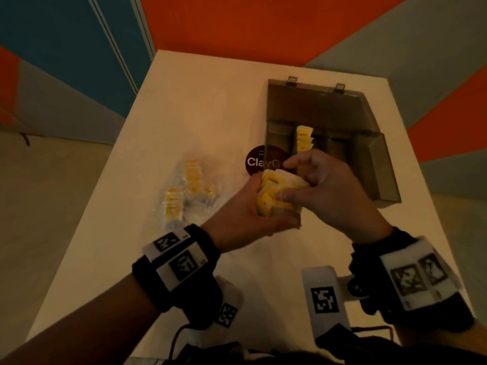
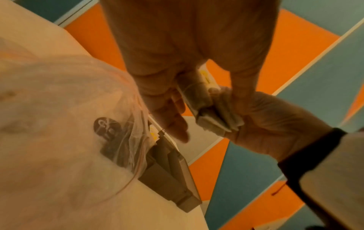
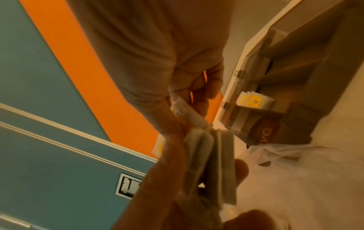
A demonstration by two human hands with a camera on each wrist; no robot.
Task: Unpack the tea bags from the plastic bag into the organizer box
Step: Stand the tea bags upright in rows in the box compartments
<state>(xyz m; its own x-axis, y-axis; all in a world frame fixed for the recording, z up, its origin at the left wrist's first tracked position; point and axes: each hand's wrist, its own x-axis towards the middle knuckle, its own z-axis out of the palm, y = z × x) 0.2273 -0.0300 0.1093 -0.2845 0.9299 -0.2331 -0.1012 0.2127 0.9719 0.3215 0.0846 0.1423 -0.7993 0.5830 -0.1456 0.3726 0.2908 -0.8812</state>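
Observation:
My left hand [image 1: 266,209] grips a stack of yellow-and-white tea bags [image 1: 274,192] above the table, just in front of the organizer box. My right hand [image 1: 288,180] reaches in from the right and pinches the top of that stack; in the right wrist view its fingers [image 3: 199,87] hold one tea bag [image 3: 187,112] by the end. The smoky grey organizer box [image 1: 369,159] lies open with its lid [image 1: 311,101] flat behind it. Several tea bags [image 1: 303,139] stand in its second compartment from the left. The clear plastic bag [image 1: 188,191], with more tea bags inside, lies to the left.
A round dark red sticker [image 1: 257,162] lies on the white table [image 1: 200,106] beside the box's left wall. The table's edges drop to an orange, blue and grey floor [image 1: 263,22]. The box's other compartments show no tea bags.

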